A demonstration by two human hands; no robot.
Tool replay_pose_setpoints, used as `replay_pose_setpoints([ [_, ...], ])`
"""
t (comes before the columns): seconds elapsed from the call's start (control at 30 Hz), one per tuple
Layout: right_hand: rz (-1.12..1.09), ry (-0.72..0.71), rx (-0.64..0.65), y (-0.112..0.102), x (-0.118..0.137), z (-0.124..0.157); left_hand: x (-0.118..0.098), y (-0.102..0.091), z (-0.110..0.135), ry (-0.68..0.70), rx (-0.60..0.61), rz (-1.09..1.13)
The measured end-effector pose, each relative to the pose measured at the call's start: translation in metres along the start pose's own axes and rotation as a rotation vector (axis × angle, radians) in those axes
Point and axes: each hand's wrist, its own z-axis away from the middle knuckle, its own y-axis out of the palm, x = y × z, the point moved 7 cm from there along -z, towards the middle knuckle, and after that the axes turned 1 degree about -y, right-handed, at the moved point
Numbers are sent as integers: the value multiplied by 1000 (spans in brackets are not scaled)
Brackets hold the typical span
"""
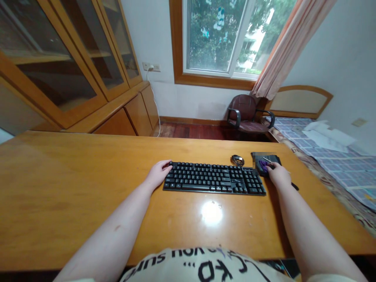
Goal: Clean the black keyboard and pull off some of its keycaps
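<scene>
A black keyboard (214,178) lies on the wooden desk (88,184). My left hand (158,172) rests at the keyboard's left end, fingers curled around its upper left corner. My right hand (278,174) is just past the keyboard's right end, fingers bent down onto a small purple thing (264,165) that lies on a black pad (266,161). I cannot make out what the purple thing is. A thin black rod (294,186) sticks out from under my right wrist.
A coiled black cable (237,160) lies behind the keyboard. Glass-door wooden cabinets (73,66) stand at the left. A brown armchair (246,114) sits under the window (226,35). A bed with a patterned cover (331,164) runs along the right.
</scene>
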Motion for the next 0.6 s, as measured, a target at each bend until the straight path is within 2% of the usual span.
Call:
replay_pose_setpoints([
  [0.1,-37,8,-21,1,8,-3,-3,-1,0,23,-3,-26],
  [0.3,-65,47,-52,3,7,-12,-11,3,2,125,40,-95],
  [0.43,-88,22,-50,8,14,-16,-17,11,5,218,92,-148],
  [0.6,-65,-42,10,17,26,-24,-17,16,5,235,102,-198],
])
